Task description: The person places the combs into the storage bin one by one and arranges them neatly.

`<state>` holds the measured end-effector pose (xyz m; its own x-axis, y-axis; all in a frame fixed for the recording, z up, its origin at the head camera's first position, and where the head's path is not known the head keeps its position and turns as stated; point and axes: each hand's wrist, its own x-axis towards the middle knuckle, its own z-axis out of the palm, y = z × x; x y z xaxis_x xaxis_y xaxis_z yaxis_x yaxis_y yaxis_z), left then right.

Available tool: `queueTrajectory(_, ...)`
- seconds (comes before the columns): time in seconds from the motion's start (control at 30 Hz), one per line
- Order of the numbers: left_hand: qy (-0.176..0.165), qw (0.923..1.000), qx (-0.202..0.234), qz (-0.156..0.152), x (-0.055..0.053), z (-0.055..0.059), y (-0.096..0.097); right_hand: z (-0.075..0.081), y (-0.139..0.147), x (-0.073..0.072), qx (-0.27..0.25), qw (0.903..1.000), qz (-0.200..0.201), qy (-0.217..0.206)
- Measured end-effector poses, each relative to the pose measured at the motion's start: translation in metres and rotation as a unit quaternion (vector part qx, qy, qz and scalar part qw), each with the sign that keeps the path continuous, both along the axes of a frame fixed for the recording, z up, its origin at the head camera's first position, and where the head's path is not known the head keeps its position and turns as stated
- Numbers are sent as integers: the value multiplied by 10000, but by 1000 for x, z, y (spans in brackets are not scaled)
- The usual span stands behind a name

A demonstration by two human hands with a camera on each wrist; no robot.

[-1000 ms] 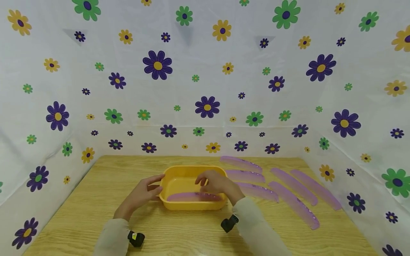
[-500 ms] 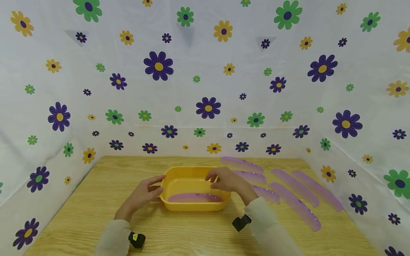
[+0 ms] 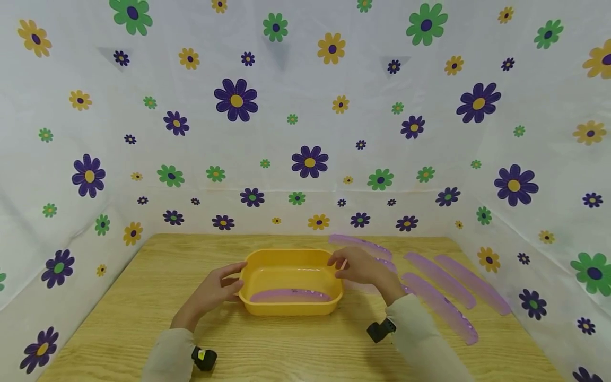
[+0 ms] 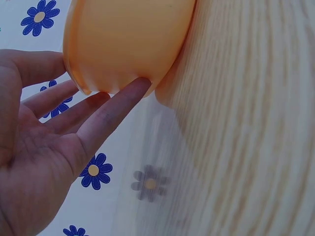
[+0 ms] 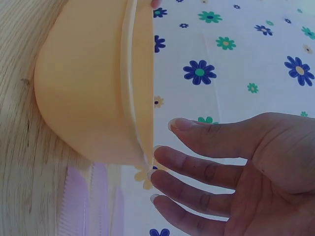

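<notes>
- One yellow sticker (image 3: 201,355) shows on the black wrist camera (image 3: 207,363) at the left wrist; any writing on it is too small to read.
- Small dark and white marks dot the purple comb (image 3: 286,296) in the tub; whether they are letters cannot be told.
- Left hand (image 3: 210,289) comes in from the near left with its fingers spread and nearly straight, fingertips touching the outer end wall of the yellow tub (image 3: 291,309).
- Right hand (image 3: 360,265) is held at the tub's other end, fingers loosely bent and apart, with nothing in them; the fingertips are right by the rim, and whether they touch it cannot be told.
- Both forearms, in pale sleeves (image 3: 167,353), reach forward over the wooden table (image 3: 277,350).
- The comb lies lengthwise in the tub along its near wall, between the two hands and touched by neither.
- Six more purple combs (image 3: 439,307) lie on the table to the right of the tub; the right hand and forearm partly cover some of them.
</notes>
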<state>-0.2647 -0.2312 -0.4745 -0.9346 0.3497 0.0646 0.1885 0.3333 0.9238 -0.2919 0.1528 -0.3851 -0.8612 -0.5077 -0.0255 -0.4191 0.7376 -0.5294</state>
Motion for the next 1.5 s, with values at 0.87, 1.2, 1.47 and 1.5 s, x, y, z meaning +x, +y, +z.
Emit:
queueTrajectory(0.87, -66, 9999, 5, 75, 0, 1, 0, -13, 48, -2, -74, 9998, -178, 1)
queueTrajectory(1.2, -14, 10000, 27, -30, -1, 0, -2, -16, 63, -4, 27, 9999, -101, -18)
queueTrajectory(1.47, -62, 10000, 50, -12, -1, 0, -2, -19, 73, -5, 2, 10000, -7, 35)
queueTrajectory(1.5, -63, 10000, 49, -6, -1, 0, -2, -19, 74, -5, -7, 10000, -15, 25)
